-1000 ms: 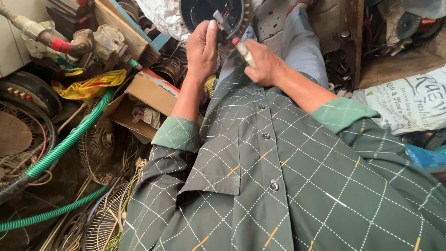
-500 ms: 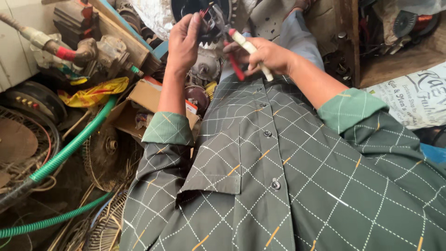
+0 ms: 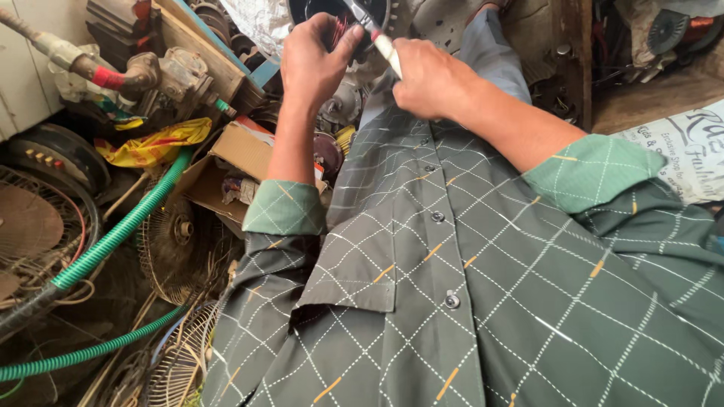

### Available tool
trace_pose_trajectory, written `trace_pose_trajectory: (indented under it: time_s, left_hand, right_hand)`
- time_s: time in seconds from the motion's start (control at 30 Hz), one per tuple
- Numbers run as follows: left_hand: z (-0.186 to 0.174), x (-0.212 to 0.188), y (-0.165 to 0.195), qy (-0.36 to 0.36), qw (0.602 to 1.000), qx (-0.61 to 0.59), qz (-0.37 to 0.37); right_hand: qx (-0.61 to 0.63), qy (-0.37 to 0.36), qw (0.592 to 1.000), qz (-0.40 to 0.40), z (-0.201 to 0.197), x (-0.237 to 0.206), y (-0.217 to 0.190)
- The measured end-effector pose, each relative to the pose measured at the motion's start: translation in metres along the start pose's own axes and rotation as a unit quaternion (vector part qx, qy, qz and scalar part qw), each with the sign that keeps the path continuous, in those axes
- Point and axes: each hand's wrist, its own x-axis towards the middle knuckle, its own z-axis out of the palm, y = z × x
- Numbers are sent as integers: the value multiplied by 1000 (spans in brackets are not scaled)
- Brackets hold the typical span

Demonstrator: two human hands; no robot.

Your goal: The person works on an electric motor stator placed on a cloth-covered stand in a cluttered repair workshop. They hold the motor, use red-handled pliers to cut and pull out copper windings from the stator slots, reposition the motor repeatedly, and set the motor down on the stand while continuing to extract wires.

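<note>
My left hand (image 3: 313, 56) pinches the reddish wire (image 3: 337, 30) on the round motor part (image 3: 339, 11) above my lap; my right hand (image 3: 426, 75) grips a white-handled tool (image 3: 381, 41), working at it. Next probably needs steady prying.

Left hand (image 3: 315, 56) grips round motor part (image 3: 332, 19); right hand (image 3: 430, 75) holds white-handled tool (image 3: 383, 44) against it.

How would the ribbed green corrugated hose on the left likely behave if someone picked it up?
The ribbed green corrugated hose would probably flex rather than stay stiff, since it already curves across the clutter. Its thin ribbed wall suggests it is light for its length. It may snag, as it runs among wire fan guards.
</note>
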Motion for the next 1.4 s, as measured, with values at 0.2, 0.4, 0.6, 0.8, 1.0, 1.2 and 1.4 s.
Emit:
trace_pose_trajectory:
  time_s: [0.2,0.4,0.6,0.8,1.0,1.2,1.4]
  left_hand:
    - [8,-4,0,-7,998,-16,-58]
    - [-5,-16,2,-46,989,-42,131]
    - [-39,-1,7,-127,990,8,55]
    - [-12,43,13,-39,983,171,63]
    - [7,43,-1,10,989,116,93]
    - [-2,22,-32,64,998,1,13]
    - [7,16,-61,107,981,-146,-71]
  right_hand:
    - [-134,20,991,-11,11,-11,11]
    - [-146,123,966,-175,12,0,36]
    - [-39,91,983,-153,-12,-23,15]
    - [-105,74,984,-124,-39,-27,-17]
    - [-185,74,968,-152,-42,-28,-32]
    - [-234,97,961,-109,-40,-23,-56]
    - [-255,126,956,-77,-51,-35,-52]
